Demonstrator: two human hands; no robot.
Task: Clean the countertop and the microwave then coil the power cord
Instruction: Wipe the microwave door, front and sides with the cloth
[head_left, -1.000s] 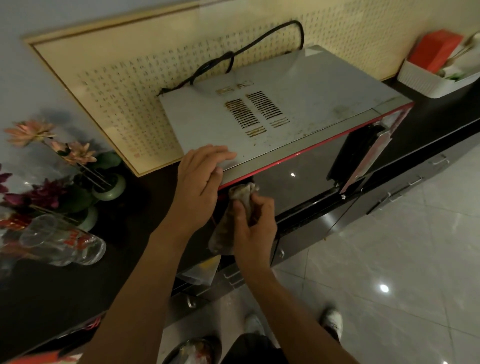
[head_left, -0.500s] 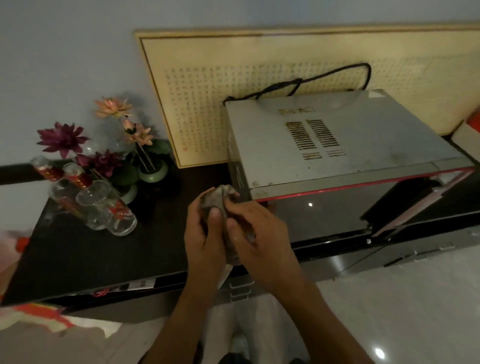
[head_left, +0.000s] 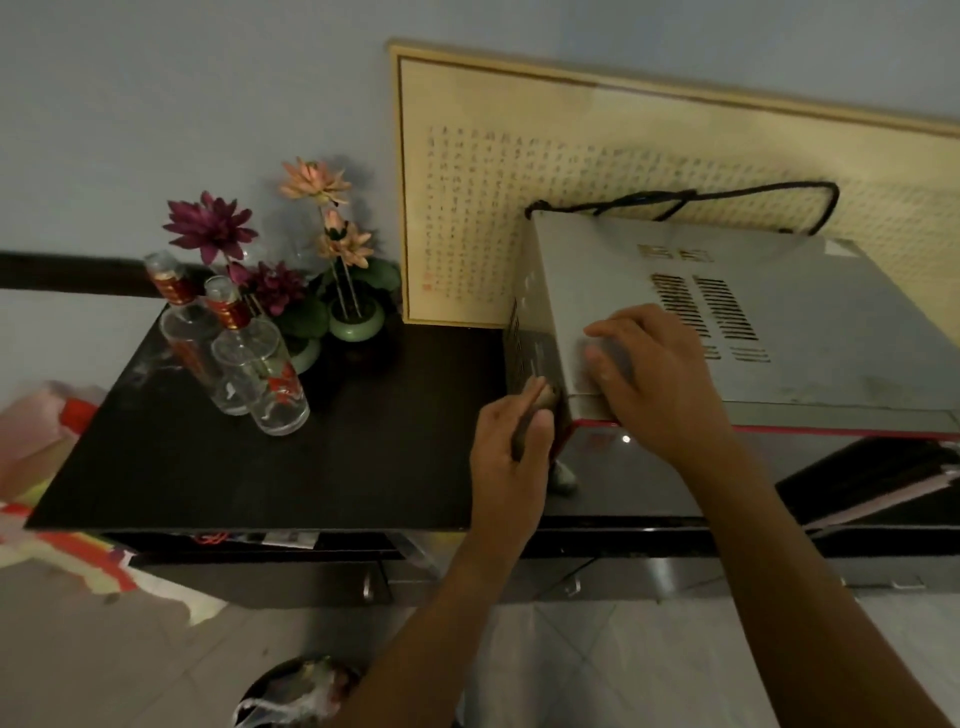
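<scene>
A silver microwave (head_left: 810, 332) with a red-trimmed dark door stands on the black countertop (head_left: 291, 467). Its black power cord (head_left: 727, 200) lies looped along the back top edge. My left hand (head_left: 511, 452) presses a grey cloth (head_left: 545, 402) against the microwave's left side near the front corner. A tail of the cloth hangs down by the door. My right hand (head_left: 657, 374) lies flat on the top front-left corner, fingers spread, holding nothing.
Two clear glass bottles (head_left: 249, 358) with red labels and artificial flowers in green pots (head_left: 332, 291) stand at the counter's back left. A framed text panel (head_left: 519, 208) leans on the wall behind. A bin with a plastic bag (head_left: 296, 696) sits on the floor below.
The cloth has passed from both hands into my left hand, which moved to the microwave's left side. My right hand moved up onto the top. The view shifted left.
</scene>
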